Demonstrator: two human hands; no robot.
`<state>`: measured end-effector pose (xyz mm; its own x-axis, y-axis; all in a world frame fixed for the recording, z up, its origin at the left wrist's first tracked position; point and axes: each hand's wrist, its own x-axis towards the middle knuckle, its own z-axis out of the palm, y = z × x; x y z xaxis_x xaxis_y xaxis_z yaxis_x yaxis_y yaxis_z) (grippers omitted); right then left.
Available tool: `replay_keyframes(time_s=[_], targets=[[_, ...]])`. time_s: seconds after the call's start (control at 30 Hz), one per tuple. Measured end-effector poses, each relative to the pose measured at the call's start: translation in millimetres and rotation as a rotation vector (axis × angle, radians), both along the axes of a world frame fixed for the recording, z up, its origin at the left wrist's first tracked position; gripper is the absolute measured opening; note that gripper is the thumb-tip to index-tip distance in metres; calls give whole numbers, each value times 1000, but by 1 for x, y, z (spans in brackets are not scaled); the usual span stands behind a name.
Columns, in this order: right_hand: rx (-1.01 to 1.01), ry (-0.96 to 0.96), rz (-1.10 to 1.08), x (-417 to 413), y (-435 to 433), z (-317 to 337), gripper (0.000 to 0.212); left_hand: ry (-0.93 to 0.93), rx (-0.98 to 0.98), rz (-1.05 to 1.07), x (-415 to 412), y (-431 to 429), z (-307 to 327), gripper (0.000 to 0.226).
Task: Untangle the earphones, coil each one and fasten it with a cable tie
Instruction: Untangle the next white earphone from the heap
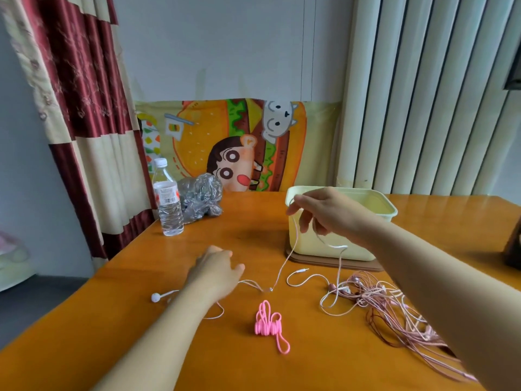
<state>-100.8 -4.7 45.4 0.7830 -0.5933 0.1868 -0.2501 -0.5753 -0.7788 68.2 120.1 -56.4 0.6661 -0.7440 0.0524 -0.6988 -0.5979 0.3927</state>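
A pale pink earphone cable (284,263) runs across the orange table. My right hand (327,213) is raised in front of the box and pinches this cable, which hangs down from it on both sides. My left hand (217,270) rests flat on the table and presses the earbud end of the cable; one white earbud (155,297) lies just left of my forearm. The jack plug (303,270) lies loose near the box. A tangled heap of pink and dark red earphones (394,303) lies at the right, partly under my right arm. A bunch of pink cable ties (267,324) lies front centre.
A pale yellow box (383,210) stands on a brown lid (293,253) at the back right. A water bottle (167,198) and a crumpled clear bag (201,196) sit at the back left. The table's left edge runs diagonally beside a curtain.
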Motion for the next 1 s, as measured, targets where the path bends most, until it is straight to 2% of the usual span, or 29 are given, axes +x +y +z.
replay_keyframes(time_s=[0.03,0.07,0.13,0.2,0.27,0.4,0.47,0.57,0.7,0.8,0.9,0.97,1.0], targets=[[86,-51,26,-1,3,4,37,-59,-65,-52,-11,-1,5,49],[166,-102,55,-2,6,8,36,-42,-141,-161,-22,-3,9,47],[348,-198,151,-2,11,10,34,226,-222,-434,-46,-9,17,47],[501,-278,250,-3,15,10,31,512,-221,-607,-67,-14,19,55],[568,-323,296,-5,16,9,29,622,-336,-656,-77,-18,18,57],[588,-373,346,-14,9,8,21,875,-674,-560,-79,-25,31,28],[582,-389,355,-18,4,8,19,823,-754,-510,-74,-27,37,21],[607,-413,386,-22,-1,8,22,770,-723,-519,-69,-26,46,9],[583,-454,373,-22,-6,3,19,731,-746,-559,-65,-20,67,23],[298,-291,274,-24,-14,-12,29,808,-906,-513,-61,-16,84,27],[-7,133,261,-29,-21,-41,26,967,-1021,-454,-56,-12,97,26],[-103,318,249,-31,-25,-59,16,1044,-1091,-410,-52,-11,101,27],[-103,371,210,-33,-29,-65,18,1070,-1130,-390,-48,-11,102,28]])
